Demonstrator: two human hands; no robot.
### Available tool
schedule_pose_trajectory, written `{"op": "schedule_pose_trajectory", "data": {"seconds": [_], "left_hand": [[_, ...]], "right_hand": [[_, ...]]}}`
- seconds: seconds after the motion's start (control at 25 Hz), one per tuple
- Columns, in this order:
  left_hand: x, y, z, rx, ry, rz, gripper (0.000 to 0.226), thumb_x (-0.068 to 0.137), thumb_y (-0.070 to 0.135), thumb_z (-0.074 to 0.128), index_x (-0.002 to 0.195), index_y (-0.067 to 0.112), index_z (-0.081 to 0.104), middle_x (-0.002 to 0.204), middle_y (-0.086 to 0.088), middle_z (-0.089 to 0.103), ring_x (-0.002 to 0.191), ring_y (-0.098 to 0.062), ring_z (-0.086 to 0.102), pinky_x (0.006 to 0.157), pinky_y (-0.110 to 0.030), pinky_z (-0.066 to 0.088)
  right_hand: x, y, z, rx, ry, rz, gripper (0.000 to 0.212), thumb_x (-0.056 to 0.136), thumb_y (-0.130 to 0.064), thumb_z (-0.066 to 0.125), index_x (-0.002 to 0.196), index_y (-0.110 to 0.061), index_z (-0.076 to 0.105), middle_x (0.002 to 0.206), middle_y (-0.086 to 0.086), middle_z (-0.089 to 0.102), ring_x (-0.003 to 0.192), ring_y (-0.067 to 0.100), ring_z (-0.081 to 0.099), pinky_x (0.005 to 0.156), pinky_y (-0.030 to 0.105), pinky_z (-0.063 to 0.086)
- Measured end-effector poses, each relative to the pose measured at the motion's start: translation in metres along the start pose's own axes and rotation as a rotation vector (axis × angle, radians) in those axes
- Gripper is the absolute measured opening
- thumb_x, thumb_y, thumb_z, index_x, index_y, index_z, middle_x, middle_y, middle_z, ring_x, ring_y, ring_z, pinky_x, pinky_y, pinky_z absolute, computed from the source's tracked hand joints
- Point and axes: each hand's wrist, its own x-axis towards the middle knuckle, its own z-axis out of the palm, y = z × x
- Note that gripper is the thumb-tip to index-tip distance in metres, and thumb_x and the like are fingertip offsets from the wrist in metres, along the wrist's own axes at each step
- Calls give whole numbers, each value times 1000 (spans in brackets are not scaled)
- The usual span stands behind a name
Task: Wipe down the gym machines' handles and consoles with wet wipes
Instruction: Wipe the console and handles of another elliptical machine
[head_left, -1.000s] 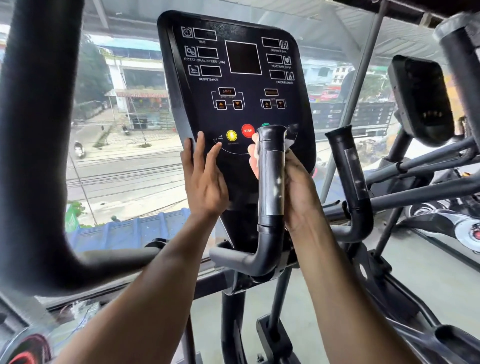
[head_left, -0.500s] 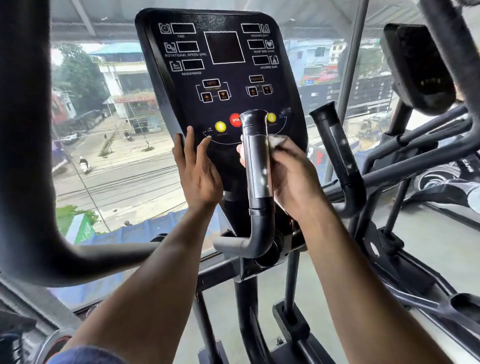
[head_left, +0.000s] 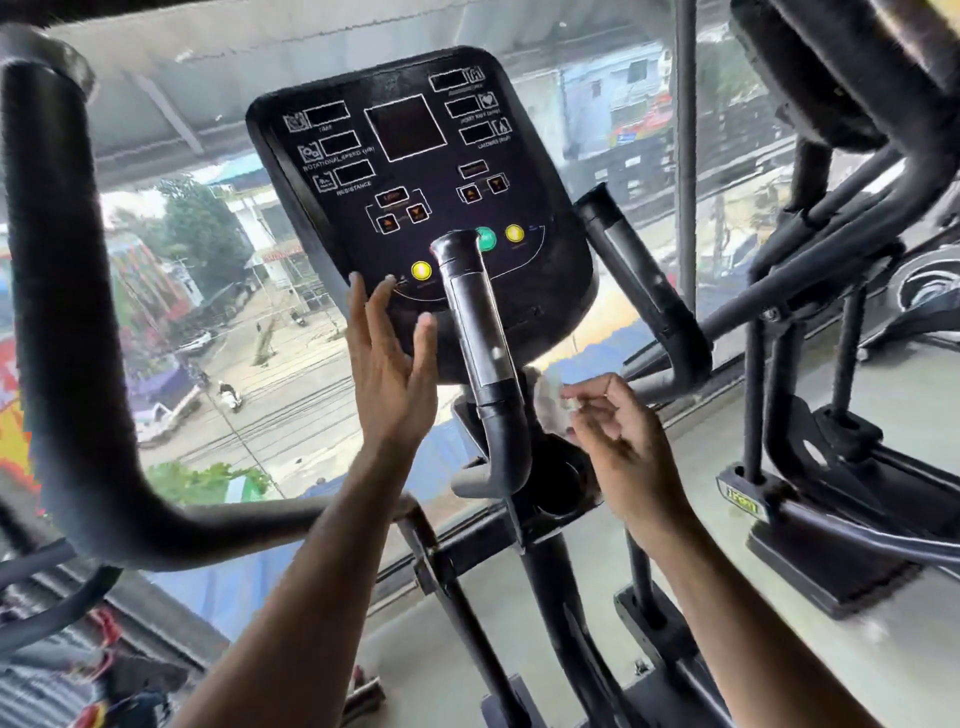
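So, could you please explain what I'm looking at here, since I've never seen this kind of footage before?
There is no robot here. A person wears a camera on the head, so you look forward and down along their own two arms. In front stands a gym cardio machine: the black console with its round buttons, and an upright black handle in front of it. The left hand is open, its fingers straight and reaching the console's lower edge. The right hand pinches a crumpled white wet wipe just right of the handle. Beyond the window lies a street, and another machine stands to the right.
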Motion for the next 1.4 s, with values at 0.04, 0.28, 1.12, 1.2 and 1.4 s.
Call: {"op": "schedule_pose_trajectory", "data": {"seconds": [0.04, 0.28, 1.12, 1.2, 1.4], "left_hand": [[-11, 15, -6, 15, -21, 128, 52, 108, 40, 47, 155, 18, 41, 172, -8, 15, 160, -24, 14, 128, -52, 21], [-23, 46, -3, 320, -299, 564, 46, 108, 24, 45, 150, 7, 52, 169, -23, 18, 159, -42, 4, 127, -58, 13], [-34, 48, 17, 127, -291, 450, 46, 96, -2, 35, 137, -15, 50, 162, -42, 12, 154, -57, 5, 121, -74, 6], [-35, 50, 18, 104, -295, 442, 46, 96, 1, 34, 136, -15, 50, 162, -42, 12, 154, -57, 5, 120, -74, 4], [-33, 49, 21, 74, -271, 435, 45, 95, 2, 34, 133, -15, 52, 159, -46, 12, 153, -60, 5, 120, -74, 2]], "right_hand": [[-1, 5, -5, 16, 48, -18, 11, 96, -16, 56, 105, -18, 62, 99, -20, 69, 97, 2, 66, 96, 55, 56], [-21, 16, 35, 114, 52, -15, 37, 102, -18, 53, 135, -5, 61, 134, 4, 67, 127, 17, 63, 108, 50, 50], [-75, 40, 77, 257, 349, -103, 33, 97, 2, 55, 125, -10, 67, 127, 3, 70, 122, 21, 66, 102, 36, 51], [-74, 65, 79, 321, 327, -30, 32, 99, -3, 55, 124, -18, 67, 124, -3, 72, 118, 21, 67, 100, 37, 52], [-54, 122, 84, 282, 120, 100, 26, 103, -13, 52, 119, -26, 66, 116, -13, 72, 112, 6, 68, 99, 28, 53]]}}
